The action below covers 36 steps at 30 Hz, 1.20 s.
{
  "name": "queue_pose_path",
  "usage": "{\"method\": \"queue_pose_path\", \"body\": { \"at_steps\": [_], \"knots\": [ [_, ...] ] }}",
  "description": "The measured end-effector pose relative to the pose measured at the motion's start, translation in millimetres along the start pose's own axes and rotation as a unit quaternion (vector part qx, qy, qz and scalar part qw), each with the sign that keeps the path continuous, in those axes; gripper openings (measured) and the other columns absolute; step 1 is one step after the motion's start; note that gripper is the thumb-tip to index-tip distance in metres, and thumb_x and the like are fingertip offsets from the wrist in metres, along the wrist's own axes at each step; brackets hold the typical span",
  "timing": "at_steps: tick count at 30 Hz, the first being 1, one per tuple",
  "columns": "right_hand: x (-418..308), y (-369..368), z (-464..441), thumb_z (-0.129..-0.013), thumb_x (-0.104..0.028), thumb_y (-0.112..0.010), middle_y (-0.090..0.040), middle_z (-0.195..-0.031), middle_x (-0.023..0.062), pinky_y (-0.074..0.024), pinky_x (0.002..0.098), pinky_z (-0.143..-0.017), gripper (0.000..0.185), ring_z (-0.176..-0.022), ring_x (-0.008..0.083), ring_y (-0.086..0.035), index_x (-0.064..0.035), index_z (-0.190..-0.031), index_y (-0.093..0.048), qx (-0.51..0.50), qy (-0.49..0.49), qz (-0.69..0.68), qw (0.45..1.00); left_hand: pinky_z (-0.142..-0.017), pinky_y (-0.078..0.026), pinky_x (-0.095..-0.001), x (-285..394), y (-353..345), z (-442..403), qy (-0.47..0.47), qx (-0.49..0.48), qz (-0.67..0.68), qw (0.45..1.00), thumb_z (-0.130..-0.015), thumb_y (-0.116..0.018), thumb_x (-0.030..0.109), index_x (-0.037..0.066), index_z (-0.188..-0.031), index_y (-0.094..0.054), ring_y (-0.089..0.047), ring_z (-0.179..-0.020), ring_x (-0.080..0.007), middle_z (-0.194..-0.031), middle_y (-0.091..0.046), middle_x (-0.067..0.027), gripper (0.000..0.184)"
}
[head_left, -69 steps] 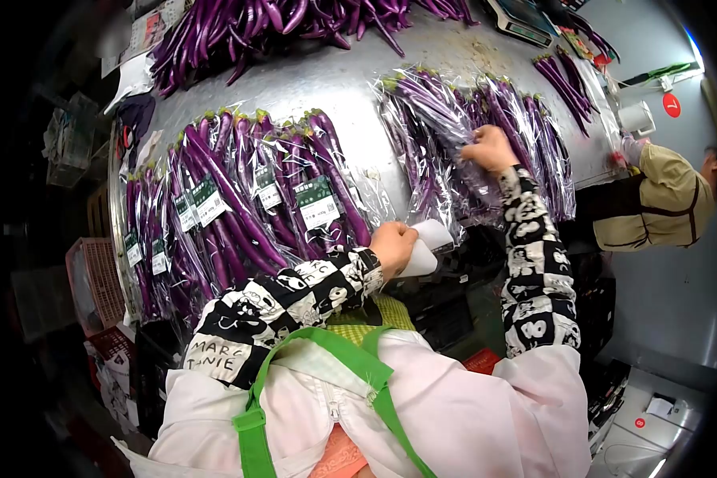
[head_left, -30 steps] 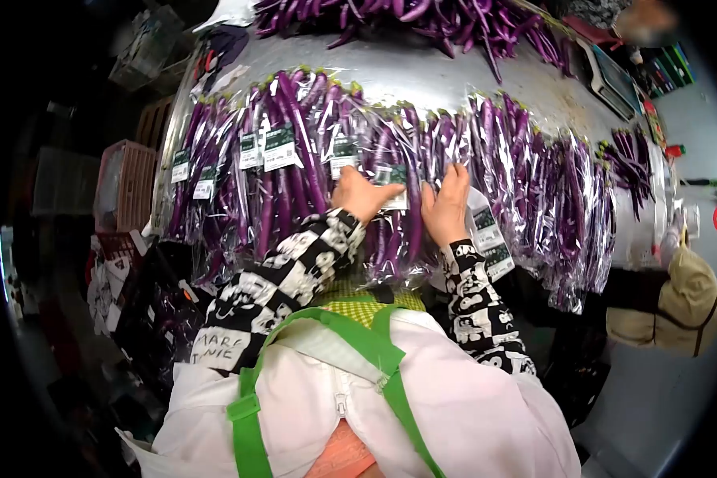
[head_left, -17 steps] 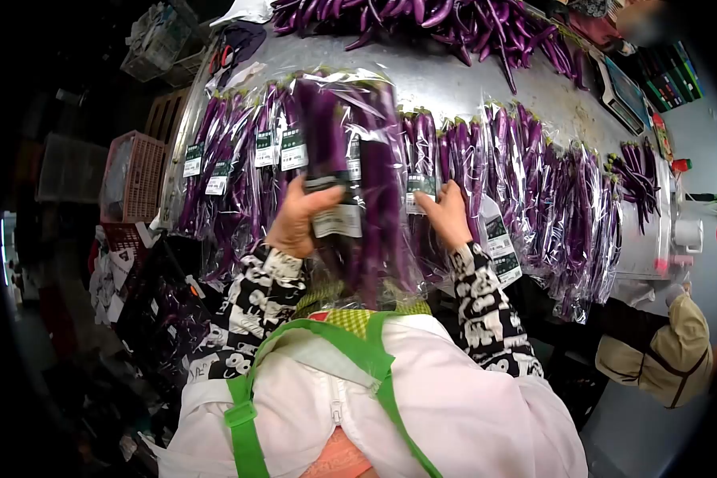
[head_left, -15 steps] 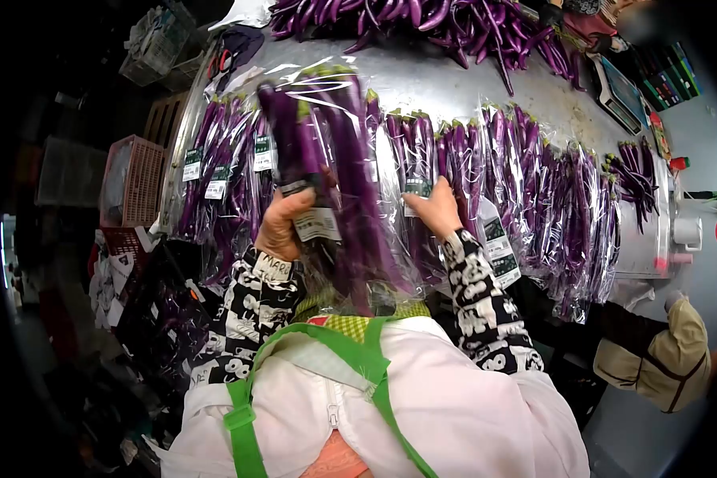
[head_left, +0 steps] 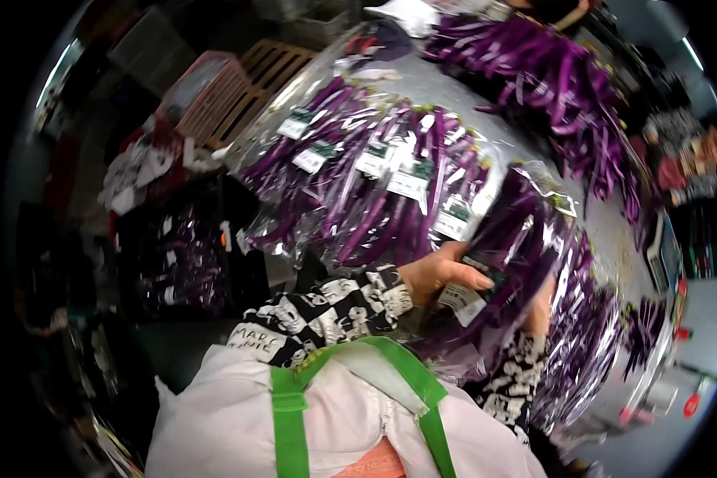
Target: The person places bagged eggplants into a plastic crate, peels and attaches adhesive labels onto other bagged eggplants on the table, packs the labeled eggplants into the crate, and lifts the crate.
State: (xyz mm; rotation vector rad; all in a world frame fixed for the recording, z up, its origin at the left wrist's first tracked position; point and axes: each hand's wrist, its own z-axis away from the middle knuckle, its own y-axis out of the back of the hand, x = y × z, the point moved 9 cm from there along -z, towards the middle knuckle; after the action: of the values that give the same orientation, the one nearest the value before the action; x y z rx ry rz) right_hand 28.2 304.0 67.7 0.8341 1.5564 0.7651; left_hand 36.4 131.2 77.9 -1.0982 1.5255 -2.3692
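My left hand (head_left: 438, 275) grips a clear plastic bag of long purple eggplants (head_left: 510, 239), its thumb lying over the front beside a white and green label. Along the bag's right side is my right hand (head_left: 540, 307), curled round it, with most of its fingers hidden behind the eggplants. The held bag is tilted, stem ends away from me, and slightly blurred. To the left, several labelled bags of eggplants (head_left: 366, 175) lie in an overlapping row on the metal table (head_left: 486, 135). More bagged eggplants (head_left: 585, 342) lie to the right of my hands.
A heap of loose eggplants (head_left: 550, 80) covers the table's far side. At left, a dark crate (head_left: 179, 263) holds bagged eggplants below the table edge. A pink basket (head_left: 207, 92) stands beside a wooden pallet (head_left: 271, 72). Another person (head_left: 693, 159) is at the far right.
My view has turned to the left. My right hand, earlier apart from the held bag, has come to its right side. My left hand still holds the bag.
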Motion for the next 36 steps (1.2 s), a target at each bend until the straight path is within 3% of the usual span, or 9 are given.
{"method": "queue_pose_path", "body": {
  "at_steps": [5, 8, 13, 17, 22, 23, 24, 29, 36],
  "knots": [
    [-52.1, 11.3, -8.0, -0.086, -0.015, -0.06, -0.047, -0.127, 0.0229, -0.0366, 0.0393, -0.098, 0.05, -0.116, 0.0329, -0.047, 0.0002, -0.131, -0.043, 0.009, 0.228, 0.157, 0.961, -0.059, -0.051, -0.0293, -12.0, 26.3, 4.8, -0.002, -0.016, 0.151, 0.988, -0.072, -0.07, 0.009, 0.004, -0.111, -0.057, -0.064, -0.067, -0.0175, -0.087, -0.067, -0.0072, 0.042],
    [-48.1, 1.6, -32.9, -0.085, -0.019, -0.061, -0.047, -0.127, 0.0236, -0.0364, 0.0384, -0.099, 0.054, -0.116, 0.0327, -0.047, 0.0015, -0.132, -0.041, -0.019, 0.173, 0.079, 0.982, -0.059, -0.052, -0.0309, 31.7, 22.3, 38.1, -0.083, -0.015, 0.102, 0.991, -0.071, -0.075, 0.019, 0.006, -0.094, -0.064, -0.063, -0.069, -0.0178, -0.081, -0.066, -0.0041, 0.029],
    [-21.3, -34.1, -108.7, -0.084, -0.026, -0.063, -0.047, -0.127, 0.0246, -0.0361, 0.0369, -0.099, 0.062, -0.115, 0.0323, -0.048, 0.0036, -0.133, -0.038, -0.054, 0.056, -0.091, 0.993, -0.083, -0.051, -0.0302, 90.1, 28.5, 78.2, -0.28, 0.042, -0.017, 0.959, -0.063, -0.081, 0.001, -0.003, -0.113, -0.056, -0.062, -0.09, -0.0161, -0.103, -0.065, -0.01, 0.056],
    [-25.8, -107.4, -179.9, -0.083, -0.032, -0.064, -0.048, -0.127, 0.0255, -0.0358, 0.0358, -0.1, 0.069, -0.115, 0.032, -0.049, 0.0052, -0.134, -0.036, -0.099, -0.006, -0.216, 0.971, -0.084, -0.05, -0.0311, 113.7, 63.2, 137.5, -0.3, 0.109, 0.018, 0.948, -0.062, -0.081, 0.0, -0.001, -0.114, -0.056, -0.061, -0.091, -0.0163, -0.102, -0.064, -0.0085, 0.057],
    [-114.6, -158.8, -157.8, -0.077, -0.034, -0.073, -0.051, -0.122, 0.0279, -0.0375, 0.0368, -0.098, 0.079, -0.111, 0.03, -0.051, 0.0133, -0.128, -0.036, 0.04, 0.083, 0.112, 0.989, -0.08, -0.051, -0.0313, 164.9, 125.3, 279.1, -0.408, 0.217, -0.139, 0.876, -0.066, -0.078, 0.005, -0.001, -0.107, -0.061, -0.063, -0.085, -0.0186, -0.093, -0.066, -0.009, 0.046],
    [-103.5, -156.3, -160.5, -0.079, -0.032, -0.072, -0.056, -0.115, 0.0225, -0.042, 0.035, -0.09, 0.069, -0.101, 0.0268, -0.056, 0.0136, -0.122, -0.043, 0.095, 0.065, -0.002, 0.993, -0.082, -0.05, -0.0325, 173.8, 132.6, 316.6, -0.386, 0.275, -0.157, 0.867, -0.064, -0.079, 0.007, -0.001, -0.107, -0.061, -0.063, -0.088, -0.0185, -0.095, -0.066, -0.0091, 0.047],
    [-76.6, -183.3, -161.9, -0.081, -0.031, -0.07, -0.062, -0.103, 0.0146, -0.046, 0.032, -0.079, 0.056, -0.086, 0.02, -0.058, 0.0106, -0.114, -0.053, -0.093, -0.132, -0.271, 0.949, -0.083, -0.049, -0.0337, 183.4, 140.4, 356.9, -0.359, 0.33, -0.175, 0.855, -0.062, -0.08, 0.008, -0.001, -0.106, -0.061, -0.062, -0.09, -0.0185, -0.096, -0.066, -0.0091, 0.049],
    [-113.1, -97.0, -150.1, -0.083, -0.035, -0.069, -0.06, -0.081, 0.0015, -0.0342, 0.0257, -0.052, 0.032, -0.062, 0.0103, -0.049, -0.0051, -0.092, -0.062, 0.015, -0.131, -0.154, 0.979, -0.081, -0.047, -0.0287, 237.7, 236.6, 521.8, -0.265, 0.396, -0.378, 0.794, -0.061, -0.079, 0.006, -0.001, -0.111, -0.058, -0.06, -0.091, -0.0147, -0.1, -0.064, -0.0069, 0.054],
    [-372.2, -102.4, -0.1, -0.094, -0.028, -0.054, -0.065, -0.096, 0.0122, -0.0557, 0.0297, -0.065, 0.032, -0.078, 0.0215, -0.067, -0.001, -0.11, -0.058, 0.141, -0.092, -0.4, 0.901, -0.067, -0.05, -0.0267, 248.4, 409.3, 643.0, 0.05, 0.383, -0.44, 0.811, -0.059, -0.078, 0.005, -0.004, -0.103, -0.062, -0.063, -0.071, -0.0113, -0.085, -0.067, -0.0077, 0.048]
  ]
}}
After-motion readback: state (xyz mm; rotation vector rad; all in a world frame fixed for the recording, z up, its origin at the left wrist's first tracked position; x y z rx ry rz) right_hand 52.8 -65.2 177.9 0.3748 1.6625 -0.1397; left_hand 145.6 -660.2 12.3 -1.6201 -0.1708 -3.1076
